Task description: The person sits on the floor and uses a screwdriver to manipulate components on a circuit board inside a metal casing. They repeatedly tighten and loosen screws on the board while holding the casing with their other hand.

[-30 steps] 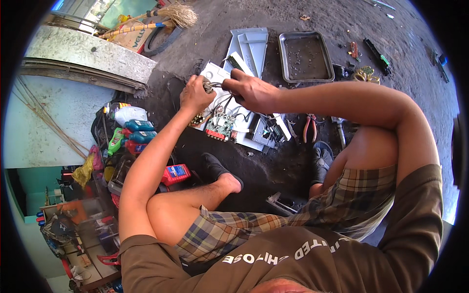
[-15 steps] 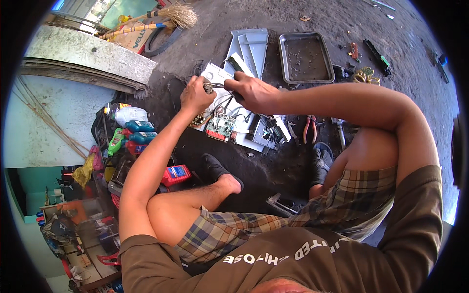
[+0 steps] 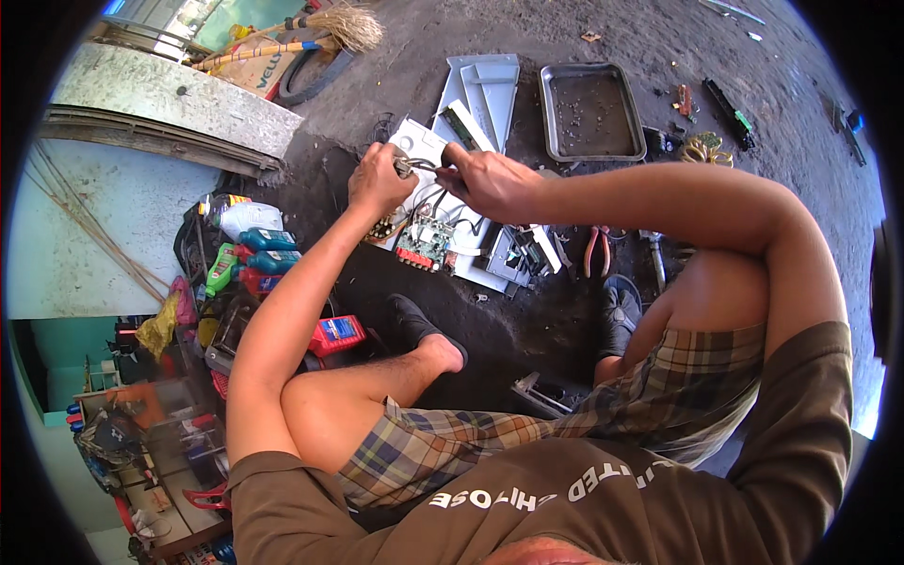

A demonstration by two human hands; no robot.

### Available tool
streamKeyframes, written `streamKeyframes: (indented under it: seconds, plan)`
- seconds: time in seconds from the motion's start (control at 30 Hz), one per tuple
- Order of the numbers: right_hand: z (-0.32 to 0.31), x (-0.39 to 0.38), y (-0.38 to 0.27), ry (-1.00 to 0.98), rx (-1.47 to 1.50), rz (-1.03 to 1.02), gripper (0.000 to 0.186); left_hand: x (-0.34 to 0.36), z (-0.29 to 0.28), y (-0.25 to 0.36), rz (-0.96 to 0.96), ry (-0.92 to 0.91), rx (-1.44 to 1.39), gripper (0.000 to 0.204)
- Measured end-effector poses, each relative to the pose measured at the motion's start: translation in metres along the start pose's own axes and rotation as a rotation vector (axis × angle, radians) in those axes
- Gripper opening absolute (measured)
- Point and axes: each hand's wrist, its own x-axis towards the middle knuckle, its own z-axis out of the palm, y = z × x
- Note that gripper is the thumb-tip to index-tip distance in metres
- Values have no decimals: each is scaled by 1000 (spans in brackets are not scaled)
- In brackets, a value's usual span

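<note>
Head view: the left hand is closed on a small metallic piece; the right hand, fingers curled, appears to pinch the dark cable between them, though its own knuckles partly hide that grip. Handling this cable above the white panel looks to be the step in hand; any further pull calls for a steady left hand and care over the green circuit board below. Coloured bottles cluster by a pale wall; rightward, on the dark, gritty floor, lie the panel, a shallow tray and red-handled pliers.
</note>
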Motion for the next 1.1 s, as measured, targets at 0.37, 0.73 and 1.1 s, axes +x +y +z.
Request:
streamKeyframes:
  seconds: [0.37, 0.73, 1.1]
  plan:
    - [-6, 3, -5, -73, -33, -7, 29, 3, 3, -3, 20, 22, -20, 42]
    - [1, -2, 11, 36, -59, -177, 25, 3, 0, 3, 9, 18, -29, 42]
    - [5, -2, 18, 143, -240, -377, 29, 4, 1, 4, 33, 23, -36, 44]
